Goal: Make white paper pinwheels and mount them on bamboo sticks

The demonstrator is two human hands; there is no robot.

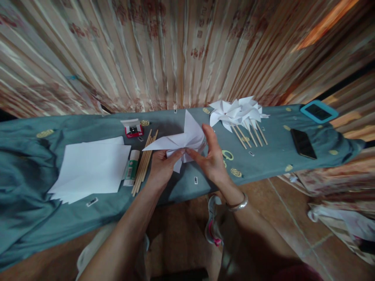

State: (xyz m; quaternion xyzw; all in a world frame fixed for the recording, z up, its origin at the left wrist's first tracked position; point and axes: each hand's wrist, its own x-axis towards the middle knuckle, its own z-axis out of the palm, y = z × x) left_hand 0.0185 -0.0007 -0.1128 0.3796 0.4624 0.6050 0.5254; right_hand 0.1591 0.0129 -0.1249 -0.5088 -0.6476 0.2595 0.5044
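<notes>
A white paper pinwheel (pixel 187 138) is held between both hands above the middle of the cloth-covered table. My left hand (pixel 164 166) grips its lower left side, the thumb pressed near the centre. From the right, my right hand (pixel 211 158) has its thumb at the same centre, with the index finger raised along the edge; its other fingers are partly hidden behind the paper. No stick shows on this pinwheel. Just left of my left hand lie several wooden sticks (pixel 144 166) and a green-and-white glue stick (pixel 131 168).
A stack of white paper (pixel 92 168) lies on the left, with a small open red box (pixel 133 128) behind. At right are finished pinwheels (pixel 234 111) on sticks, yellow-green scissor handles (pixel 227 155), a black phone (pixel 303 143) and a blue-framed device (pixel 319 111). Curtains (pixel 175 58) hang behind the table.
</notes>
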